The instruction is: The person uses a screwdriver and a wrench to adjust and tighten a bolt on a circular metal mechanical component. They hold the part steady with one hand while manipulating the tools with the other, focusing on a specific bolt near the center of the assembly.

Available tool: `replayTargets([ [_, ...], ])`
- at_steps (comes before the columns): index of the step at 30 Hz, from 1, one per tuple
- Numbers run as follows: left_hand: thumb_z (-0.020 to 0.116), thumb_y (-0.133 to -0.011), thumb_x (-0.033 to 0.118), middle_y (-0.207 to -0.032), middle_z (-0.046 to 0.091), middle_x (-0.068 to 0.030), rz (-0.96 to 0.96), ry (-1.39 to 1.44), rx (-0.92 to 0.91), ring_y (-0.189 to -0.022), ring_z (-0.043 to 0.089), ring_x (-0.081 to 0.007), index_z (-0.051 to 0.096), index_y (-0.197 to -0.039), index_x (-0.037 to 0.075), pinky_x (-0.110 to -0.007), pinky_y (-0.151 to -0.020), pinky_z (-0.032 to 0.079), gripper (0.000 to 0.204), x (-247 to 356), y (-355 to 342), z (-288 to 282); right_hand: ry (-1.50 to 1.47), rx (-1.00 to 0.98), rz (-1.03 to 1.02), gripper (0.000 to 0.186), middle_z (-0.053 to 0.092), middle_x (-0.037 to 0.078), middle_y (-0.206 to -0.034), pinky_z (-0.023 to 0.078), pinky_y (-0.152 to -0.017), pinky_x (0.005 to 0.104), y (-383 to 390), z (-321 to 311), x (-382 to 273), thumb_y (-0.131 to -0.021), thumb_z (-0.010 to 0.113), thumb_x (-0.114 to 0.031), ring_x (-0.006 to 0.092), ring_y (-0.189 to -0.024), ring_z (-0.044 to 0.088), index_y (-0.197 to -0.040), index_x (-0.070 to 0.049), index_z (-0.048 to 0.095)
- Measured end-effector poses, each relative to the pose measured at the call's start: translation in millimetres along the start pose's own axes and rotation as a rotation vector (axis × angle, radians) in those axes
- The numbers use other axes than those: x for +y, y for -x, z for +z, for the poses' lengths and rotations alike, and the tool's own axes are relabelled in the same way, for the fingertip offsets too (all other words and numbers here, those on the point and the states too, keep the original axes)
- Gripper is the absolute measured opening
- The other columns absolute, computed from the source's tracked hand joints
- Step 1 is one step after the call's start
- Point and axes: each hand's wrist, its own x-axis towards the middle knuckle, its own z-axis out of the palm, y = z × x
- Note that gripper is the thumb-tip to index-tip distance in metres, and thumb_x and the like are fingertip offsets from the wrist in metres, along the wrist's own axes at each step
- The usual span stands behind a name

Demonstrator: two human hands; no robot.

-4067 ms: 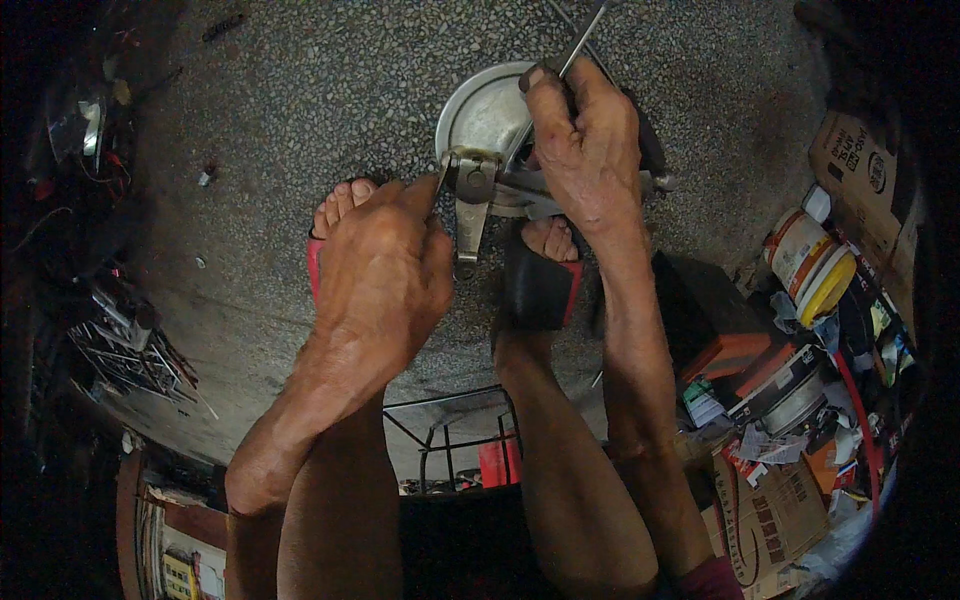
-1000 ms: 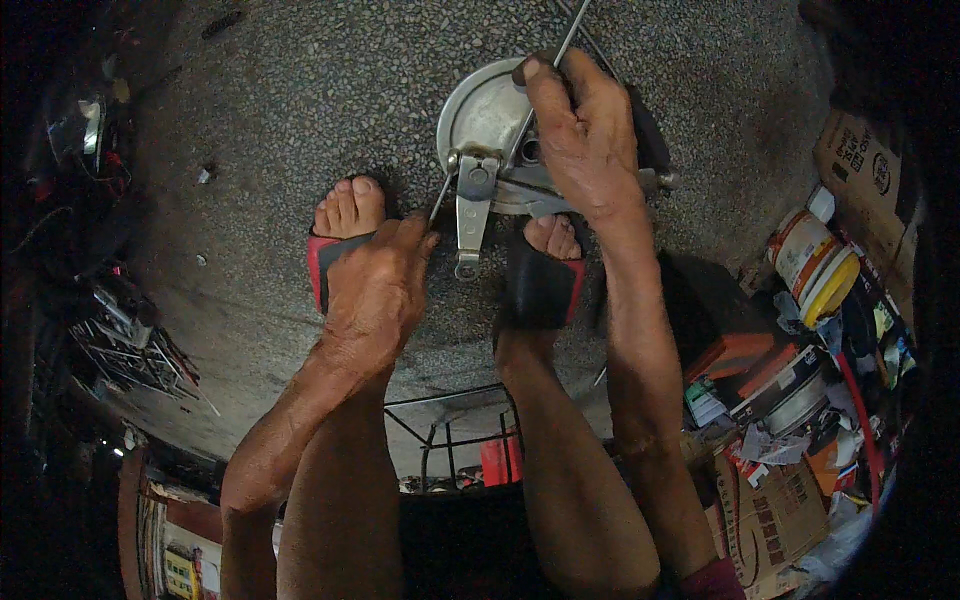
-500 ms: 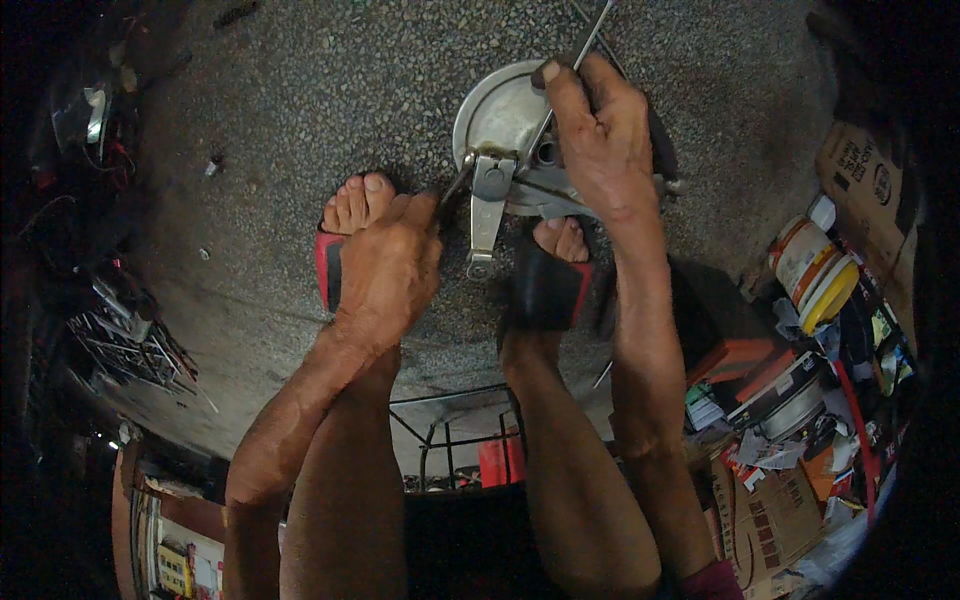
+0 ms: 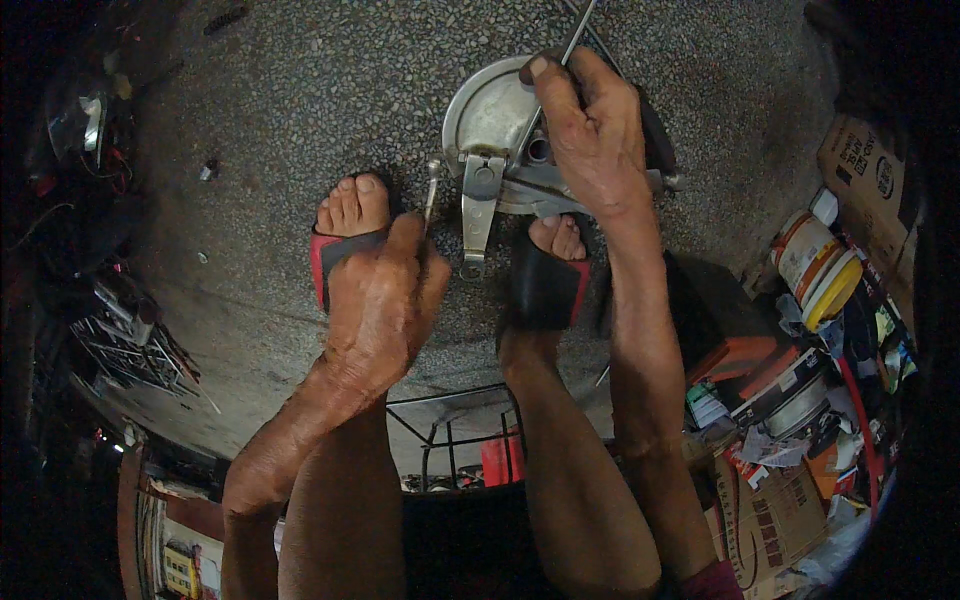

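Observation:
A round metal brake plate (image 4: 482, 112) lies on the floor ahead of my feet. A flat metal lever arm (image 4: 478, 222) is attached to it and points toward me. My right hand (image 4: 598, 140) rests over the plate's right side, its fingers closed round a thin metal rod (image 4: 577, 32) that slants across the plate. In my left hand (image 4: 385, 290) is a slim wrench (image 4: 433, 185), gripped by the handle. The wrench's head stands upward, a little left of the lever arm and apart from it. My palm hides the lower handle.
My sandalled feet (image 4: 352, 212) flank the lever arm. Cardboard boxes (image 4: 865, 185), a tub with a yellow rim (image 4: 825, 275) and mixed clutter lie at right. Metal rods (image 4: 135, 340) are heaped at left. A black wire frame (image 4: 450, 440) stands between my legs.
My left hand has drawn the wrench back from the lever arm's top, turning it more upright. The brake plate, the rod and my right hand have shifted slightly left.

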Motion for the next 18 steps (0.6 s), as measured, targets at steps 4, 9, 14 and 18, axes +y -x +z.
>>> replayTargets([
  [4, 0.067, -0.074, 0.015, -0.106, 0.053, -0.0337, -0.059, 0.060, -0.101, -0.100, 0.053, -0.0498, 0.062, -0.089, -0.002, -0.058, -0.089, 0.041, 0.024, 3, -4, -4, -0.013, 0.015, -0.003, 0.034, 0.057, 0.026, -0.065, 0.044, -0.059, 0.0507, 0, 3, 4, -0.093, 0.058, -0.030, 0.0450, -0.063, 0.059, -0.079, 0.002, 0.056],
  [9, 0.066, -0.076, 0.017, -0.104, 0.054, -0.0342, -0.064, 0.048, -0.095, -0.099, 0.054, -0.0486, 0.066, -0.097, -0.001, -0.055, -0.089, 0.042, 0.028, 5, -8, -4, -0.023, 0.033, -0.031, 0.036, 0.056, 0.026, -0.065, 0.042, -0.058, 0.0504, 0, 5, 7, -0.093, 0.059, -0.030, 0.0438, -0.061, 0.057, -0.077, 0.002, 0.054],
  [14, 0.066, -0.076, 0.019, -0.103, 0.056, -0.0340, -0.059, -0.018, -0.113, -0.098, 0.056, -0.0488, 0.067, -0.098, 0.000, -0.055, -0.088, 0.044, 0.029, 8, -9, -11, -0.024, -0.003, 0.002, 0.036, 0.058, 0.026, -0.067, 0.043, -0.059, 0.0503, -1, 3, 4, -0.093, 0.058, -0.032, 0.0447, -0.062, 0.057, -0.079, 0.002, 0.056],
  [18, 0.065, -0.078, 0.020, -0.101, 0.059, -0.0334, -0.026, -0.044, -0.107, -0.098, 0.059, -0.0486, 0.066, -0.091, 0.000, -0.055, -0.088, 0.048, 0.025, 12, -19, -19, -0.018, 0.022, -0.014, 0.037, 0.059, 0.027, -0.068, 0.044, -0.060, 0.0503, 0, 3, 6, -0.093, 0.058, -0.033, 0.0452, -0.064, 0.059, -0.081, 0.002, 0.057],
])
